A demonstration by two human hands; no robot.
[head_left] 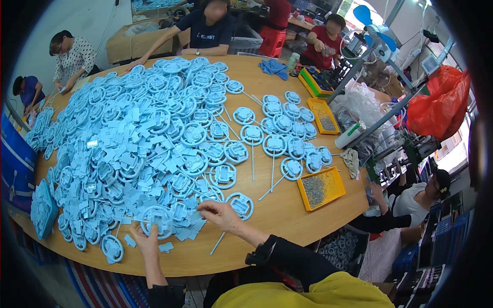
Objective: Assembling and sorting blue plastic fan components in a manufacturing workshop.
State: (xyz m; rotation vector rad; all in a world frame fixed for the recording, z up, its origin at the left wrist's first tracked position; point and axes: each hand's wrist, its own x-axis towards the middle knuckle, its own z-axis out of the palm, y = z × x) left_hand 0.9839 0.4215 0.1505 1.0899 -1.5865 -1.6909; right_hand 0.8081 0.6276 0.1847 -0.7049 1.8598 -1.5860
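Note:
My left hand point(147, 240) grips a light-blue plastic ring point(157, 222) with a flat centre, shaped like a small steering wheel, tilted up over the table's near edge. To its right, my right hand point(222, 215) hovers over the parts with thumb and fingers pinched; whatever may be between the fingertips is too small to make out. Beyond both hands spreads a large heap of similar blue rings point(194, 134), mixed with thin blue rectangular plates point(134, 149). A single blue ring point(240, 206) lies beside my right hand, and a loose plate point(166, 247) sits near my left wrist.
Two yellow trays of small metal parts, a near one point(335, 179) and a far one point(319, 109), stand on the wooden table point(251, 267) at right. More rings, some with thin rods, lie between. Several people work around it. A blue tray point(44, 208) stands far left.

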